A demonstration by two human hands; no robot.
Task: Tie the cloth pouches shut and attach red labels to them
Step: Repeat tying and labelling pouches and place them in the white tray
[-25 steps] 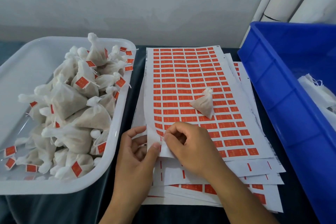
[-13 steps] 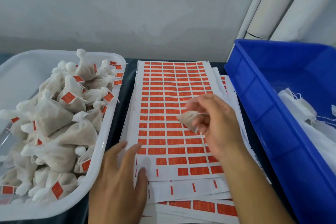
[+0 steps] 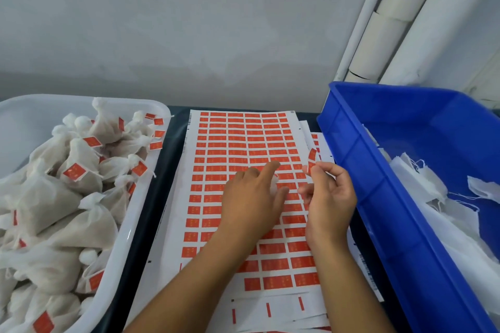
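Both hands work over the label sheets in the middle of the table. Left hand [image 3: 250, 197] lies palm down on the top sheet of red labels [image 3: 243, 140], its index finger stretched forward and the other fingers bent over a small white cloth pouch [image 3: 274, 184], of which only a sliver shows at the fingertips; whether the fingers truly grip the pouch or merely cover it I cannot tell. Right hand [image 3: 328, 197] is raised just beside it, palm turned inward, thumb and forefinger pinching a peeled red label [image 3: 312, 158] that curls upward above the fingertips, the remaining fingers loosely curled.

Nearest the camera, the sheets below the top one show mostly bare white backing with thin red strips, and the whole stack [image 3: 270, 308] is fanned out unevenly on the dark table surface [image 3: 159, 184].

To the left stands a white plastic tray [image 3: 127, 235] heaped with tied pouches [image 3: 67, 197], many carrying red labels on their strings. To the right stands a blue plastic crate [image 3: 359, 184] holding limp white cloth [image 3: 422, 186] with loose threads.

Farther back are a pale wall [image 3: 189, 21] and white pipes [image 3: 400, 21] in the corner.
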